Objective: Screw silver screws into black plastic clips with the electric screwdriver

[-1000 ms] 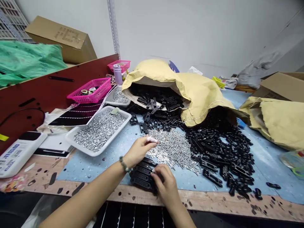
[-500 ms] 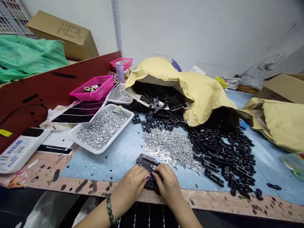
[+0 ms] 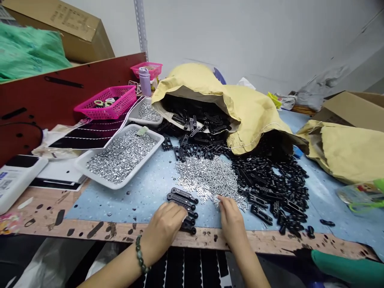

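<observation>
Left hand [image 3: 163, 230] grip open, fingers against 4 or more black plastic strips [image 3: 181, 201] on the bench [image 3: 204, 238]; strips' long axes run upper left to lower right. Right hand [image 3: 232, 219] grip open, touching silver screws [image 3: 207, 180].

Pink basket [image 3: 115, 111] (tape rolls [image 3: 99, 103], probably)

The black strips [image 3: 181, 202] look like moulded plastic, smooth with a low sheen; the screws [image 3: 207, 182] are bright bare metal, all glint and hard edges; the tray [image 3: 141, 163] is smooth white plastic; the sacks [image 3: 255, 120] are yellow paper, matt and heavily creased; the basket [image 3: 102, 110] is shiny pink plastic; the mat [image 3: 144, 200] is a smooth blue sheet, finely speckled; the table edge [image 3: 204, 238] is pale wood — rough, scuffed, blotched black; the box [image 3: 69, 28] is matt brown cardboard.
</observation>
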Demonstrator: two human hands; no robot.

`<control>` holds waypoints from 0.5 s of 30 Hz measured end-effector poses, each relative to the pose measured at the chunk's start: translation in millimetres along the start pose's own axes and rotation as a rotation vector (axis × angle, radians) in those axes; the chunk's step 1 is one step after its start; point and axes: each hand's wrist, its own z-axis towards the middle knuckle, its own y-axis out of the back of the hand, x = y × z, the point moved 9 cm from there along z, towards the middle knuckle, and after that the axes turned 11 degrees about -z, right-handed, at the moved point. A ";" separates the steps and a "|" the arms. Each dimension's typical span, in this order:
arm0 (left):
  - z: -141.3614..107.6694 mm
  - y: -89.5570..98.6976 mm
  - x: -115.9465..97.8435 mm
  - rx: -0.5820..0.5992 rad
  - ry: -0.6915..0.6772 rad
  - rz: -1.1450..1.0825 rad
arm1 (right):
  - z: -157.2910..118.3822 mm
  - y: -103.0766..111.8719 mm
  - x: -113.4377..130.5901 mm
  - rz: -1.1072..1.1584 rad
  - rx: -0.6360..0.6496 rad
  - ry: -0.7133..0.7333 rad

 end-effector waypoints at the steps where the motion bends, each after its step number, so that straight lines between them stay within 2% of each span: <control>1: -0.5 0.3 -0.8 -0.010 -0.016 -0.013 | -1.5 2.8 0.7 0.047 0.004 -0.024; 4: -0.6 0.9 -3.1 -0.029 -0.054 -0.042 | -8.9 5.9 9.2 0.228 0.045 -0.109; 7: 0.6 1.6 -1.2 -0.016 -0.055 -0.066 | -18.0 -1.1 36.1 0.414 0.100 -0.112; 11: 0.7 5.0 7.0 0.007 -0.025 -0.121 | -27.6 -11.8 75.9 0.437 0.100 0.024; 15: -1.1 3.2 10.1 0.029 -0.016 -0.143 | -37.5 -18.8 97.6 0.293 0.085 0.238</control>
